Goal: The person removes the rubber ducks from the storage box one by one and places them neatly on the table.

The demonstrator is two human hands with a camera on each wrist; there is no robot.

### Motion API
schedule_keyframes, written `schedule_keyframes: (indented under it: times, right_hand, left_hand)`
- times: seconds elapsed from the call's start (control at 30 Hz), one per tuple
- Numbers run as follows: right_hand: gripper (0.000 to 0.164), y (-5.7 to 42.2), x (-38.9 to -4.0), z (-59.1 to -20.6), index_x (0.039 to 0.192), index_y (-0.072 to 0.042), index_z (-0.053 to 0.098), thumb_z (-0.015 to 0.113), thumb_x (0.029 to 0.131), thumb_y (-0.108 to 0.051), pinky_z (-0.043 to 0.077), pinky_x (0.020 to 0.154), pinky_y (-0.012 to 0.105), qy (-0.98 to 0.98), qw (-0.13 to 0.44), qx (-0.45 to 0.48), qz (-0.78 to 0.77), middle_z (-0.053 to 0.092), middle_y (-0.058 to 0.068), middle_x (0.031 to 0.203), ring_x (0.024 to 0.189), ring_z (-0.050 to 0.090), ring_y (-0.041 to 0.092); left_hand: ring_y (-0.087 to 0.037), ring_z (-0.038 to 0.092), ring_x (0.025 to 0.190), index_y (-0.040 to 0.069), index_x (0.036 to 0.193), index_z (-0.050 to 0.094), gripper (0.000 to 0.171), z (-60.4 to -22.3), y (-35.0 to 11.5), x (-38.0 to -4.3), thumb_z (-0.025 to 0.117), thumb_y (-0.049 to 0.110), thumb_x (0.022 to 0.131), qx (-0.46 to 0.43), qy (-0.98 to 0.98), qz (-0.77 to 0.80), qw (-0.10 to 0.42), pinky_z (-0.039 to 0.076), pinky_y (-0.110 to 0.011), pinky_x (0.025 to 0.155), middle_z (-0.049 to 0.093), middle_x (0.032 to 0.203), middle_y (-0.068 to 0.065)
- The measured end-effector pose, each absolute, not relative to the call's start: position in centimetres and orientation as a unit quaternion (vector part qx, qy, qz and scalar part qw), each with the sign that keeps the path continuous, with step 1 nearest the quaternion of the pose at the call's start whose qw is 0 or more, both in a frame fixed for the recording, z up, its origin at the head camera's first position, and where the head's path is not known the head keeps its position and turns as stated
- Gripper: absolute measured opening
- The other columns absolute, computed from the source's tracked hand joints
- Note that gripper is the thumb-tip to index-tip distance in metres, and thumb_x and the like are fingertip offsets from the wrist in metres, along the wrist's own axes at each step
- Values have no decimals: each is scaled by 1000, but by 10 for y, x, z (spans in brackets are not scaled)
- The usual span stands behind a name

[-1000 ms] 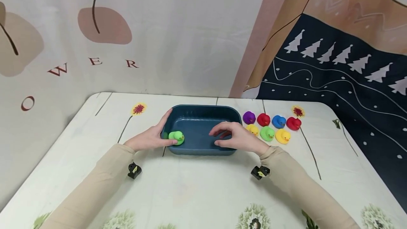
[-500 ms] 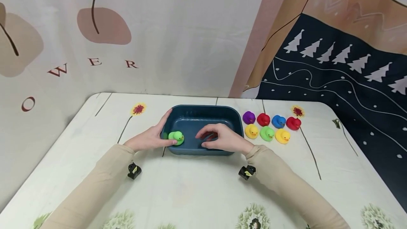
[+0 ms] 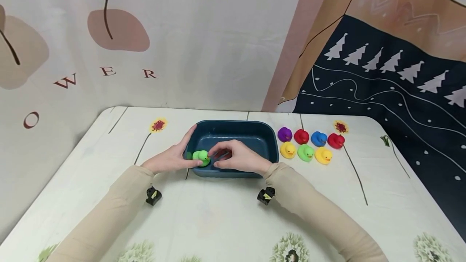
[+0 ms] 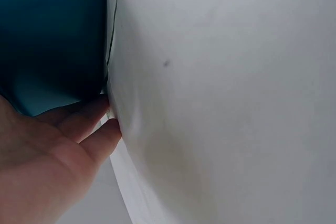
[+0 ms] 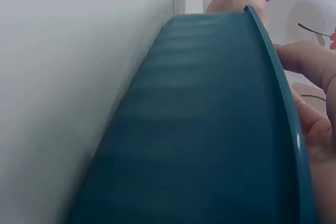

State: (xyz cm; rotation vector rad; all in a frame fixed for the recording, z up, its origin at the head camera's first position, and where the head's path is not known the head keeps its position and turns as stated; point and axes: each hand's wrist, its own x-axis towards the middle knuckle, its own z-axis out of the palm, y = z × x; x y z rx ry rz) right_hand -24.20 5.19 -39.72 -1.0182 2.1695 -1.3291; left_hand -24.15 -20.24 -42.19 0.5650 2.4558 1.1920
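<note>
A dark teal rectangular basin [image 3: 249, 138] sits at the table's middle. In its front left corner is a green rubber duck [image 3: 200, 157]. My left hand [image 3: 171, 159] holds the basin's left end, fingers along the outside and thumb over the front rim beside the duck. The left wrist view shows its fingertips low by the outer wall [image 4: 58, 35]. My right hand [image 3: 238, 157] hovers over the basin, thumb and fingers bent and apart, with the fingertips right at the duck's beak. In the right wrist view the basin's long side [image 5: 199, 119] hides part of this hand.
Right of the basin, several rubber ducks stand in two rows: a purple one [image 3: 284, 134], a blue one [image 3: 318, 139], red ones [image 3: 301, 136], yellow ones [image 3: 323, 155] and another green duck [image 3: 306, 153]. A white patterned cloth [image 3: 214, 217] covers the table.
My right hand has moved left across the basin, from its right part to the green duck. My left hand, the basin and the ducks stay in place.
</note>
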Motion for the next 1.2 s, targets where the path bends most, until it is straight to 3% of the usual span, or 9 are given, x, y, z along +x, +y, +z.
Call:
schedule_keyframes:
  times: [0.17,0.4,0.5,0.63,0.77,0.9,1.07,1.2]
  right_hand:
    - [28,41,-243,-400,118,0,64,64,90,0,49,88,24,783,194,-342,-481,63,10,113,97,60,17]
    - [30,31,-247,-404,120,1,63,64,90,-1,48,90,25,778,192,-315,-509,60,13,119,108,57,24]
    - [30,29,-249,-406,121,1,62,64,90,0,47,90,25,777,196,-305,-514,59,13,121,110,57,24]
    - [32,28,-250,-407,122,2,61,64,90,0,47,91,24,774,204,-301,-518,58,13,122,111,56,24]
    - [35,28,-250,-408,125,1,59,64,91,0,47,91,25,770,213,-298,-523,56,13,126,113,56,24]
    - [39,28,-251,-410,130,-1,57,63,91,0,48,89,25,769,231,-295,-518,54,12,129,112,56,24]
    - [42,28,-250,-410,133,-4,56,63,92,-1,50,84,24,781,246,-299,-491,55,10,128,107,57,20]
    - [43,27,-249,-408,133,-3,57,64,91,0,50,81,23,783,261,-302,-477,59,9,123,102,59,19]
  left_hand:
    - [-40,45,121,26,154,-13,109,-421,-202,-241,71,42,86,200,870,414,179,38,-57,98,29,148,-30]
    - [-33,52,104,27,154,-12,107,-421,-201,-241,70,41,87,197,870,412,184,46,-46,83,47,135,-26]
    - [-29,53,87,29,154,-13,108,-421,-200,-241,71,40,87,193,870,413,188,44,-38,69,56,118,-22]
    - [-28,48,73,30,154,-13,109,-420,-200,-241,71,39,86,190,868,416,191,36,-35,59,58,103,-20]
    - [-33,55,93,30,154,-13,108,-420,-201,-241,71,39,87,196,867,419,188,46,-45,76,57,116,-22]
    - [-41,45,123,28,154,-12,106,-421,-203,-241,70,39,88,202,867,418,181,36,-60,99,44,139,-26]
    - [-45,43,125,28,154,-13,106,-421,-203,-241,69,40,88,205,868,416,180,33,-63,99,43,140,-29]
    - [-48,38,129,28,154,-13,106,-423,-204,-241,69,40,88,210,865,419,175,32,-65,99,31,147,-31]
